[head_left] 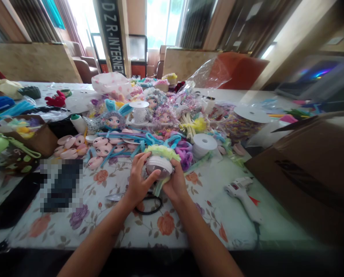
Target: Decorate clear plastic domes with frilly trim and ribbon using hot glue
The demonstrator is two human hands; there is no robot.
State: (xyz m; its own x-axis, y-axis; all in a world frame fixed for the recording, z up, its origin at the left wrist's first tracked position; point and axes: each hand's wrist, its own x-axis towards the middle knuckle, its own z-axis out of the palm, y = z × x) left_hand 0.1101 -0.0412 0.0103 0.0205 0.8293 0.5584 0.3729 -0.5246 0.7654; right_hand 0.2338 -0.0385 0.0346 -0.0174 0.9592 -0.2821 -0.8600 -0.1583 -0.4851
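Note:
Both hands hold a rounded piece (159, 166) over the table, with a ribbed white band, a glossy dome-like underside and pale yellow-green ruffled trim (163, 152) round its top. My left hand (141, 177) wraps its left side, the thumb pressed across the front. My right hand (176, 179) grips the right side, its fingers partly hidden behind it. A strip of the pale green trim (158, 187) hangs down between the hands. Below them lie scissors (150, 211) with black handles, partly covered by my left hand and wrist.
Doll faces (102, 147), blue fuzzy stems (151, 139) and a white spool (204, 144) lie just beyond the hands. A glue gun (244, 196) rests at right beside a large cardboard box (310, 181). Finished-looking dolls (113, 118) are piled farther back.

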